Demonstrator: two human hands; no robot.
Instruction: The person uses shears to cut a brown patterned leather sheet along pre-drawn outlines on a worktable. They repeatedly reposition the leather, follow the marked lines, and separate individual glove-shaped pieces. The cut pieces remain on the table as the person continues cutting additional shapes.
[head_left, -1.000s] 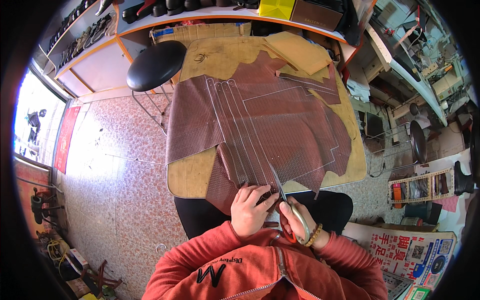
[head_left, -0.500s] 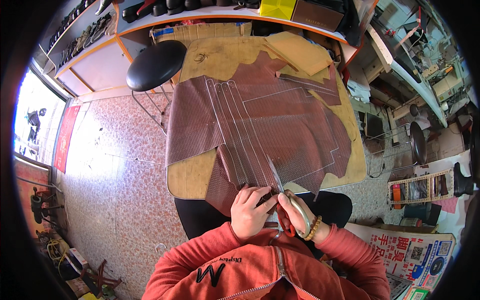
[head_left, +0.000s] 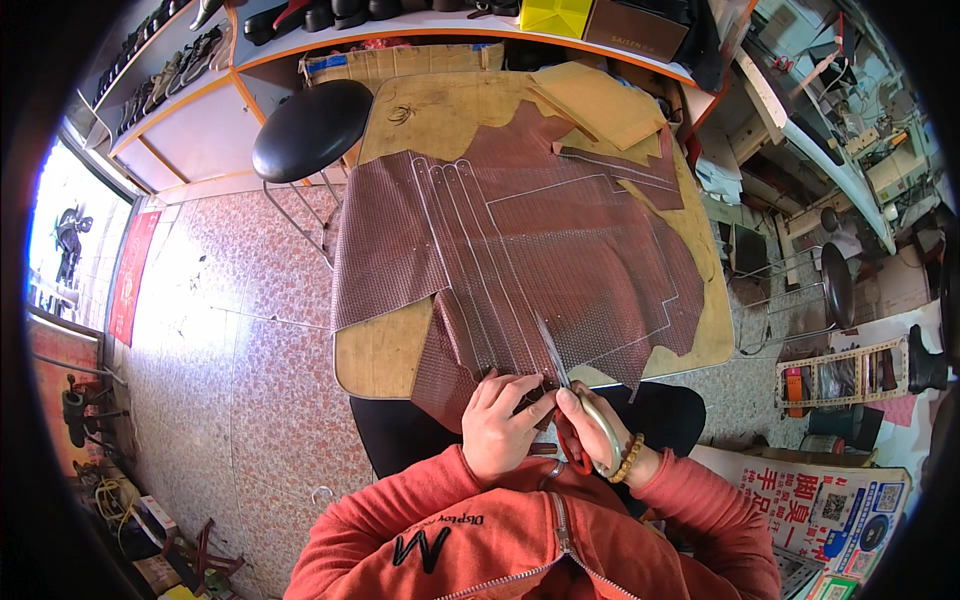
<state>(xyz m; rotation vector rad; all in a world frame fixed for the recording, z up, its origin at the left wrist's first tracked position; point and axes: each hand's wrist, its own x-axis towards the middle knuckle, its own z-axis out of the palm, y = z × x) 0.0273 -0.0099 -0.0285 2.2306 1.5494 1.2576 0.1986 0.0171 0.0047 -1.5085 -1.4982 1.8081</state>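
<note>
A sheet of brown textured leather (head_left: 585, 245) with pale drawn lines spreads over the wooden table (head_left: 385, 360), its near edge hanging toward my lap. My right hand (head_left: 598, 430) is wrapped round the red and cream handles of a pair of scissors (head_left: 552, 350). The blades point away from me and lie along a marked line at the near part of the leather. Beside the scissors, my left hand (head_left: 495, 425) grips the leather's near edge between thumb and bent fingers. Whether the blades are parted is hard to make out.
A flat tan board (head_left: 610, 108) lies at the table's far right corner. A black round stool (head_left: 312, 130) stands at the far left. Shoes line the shelf (head_left: 430, 22) at the back. Another stool (head_left: 836, 285) and a printed board (head_left: 800, 500) are on the right.
</note>
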